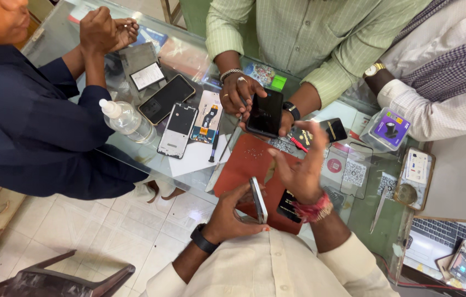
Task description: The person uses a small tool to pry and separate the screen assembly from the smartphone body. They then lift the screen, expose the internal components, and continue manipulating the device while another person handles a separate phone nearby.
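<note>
The person's left hand [233, 212] holds a slim silver-edged phone [258, 199] on edge in a closed grip above the near side of the red-brown mat [246, 159] on the glass table [370, 212], while the right hand [299, 165] hovers open, empty, as if gesturing.

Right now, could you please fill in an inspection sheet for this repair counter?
Surface: glass counter with a red mat.
Job's things: phone held on edge in the left hand; right hand raised, open, above the mat.
Clutter: opened phone shells, clear bottle, tweezers, small boxed item.
Hands: a co-worker's hands hold a dark phone.
Cables: red wire by the laptop.
Surroundings: tiled floor, chair.
</note>
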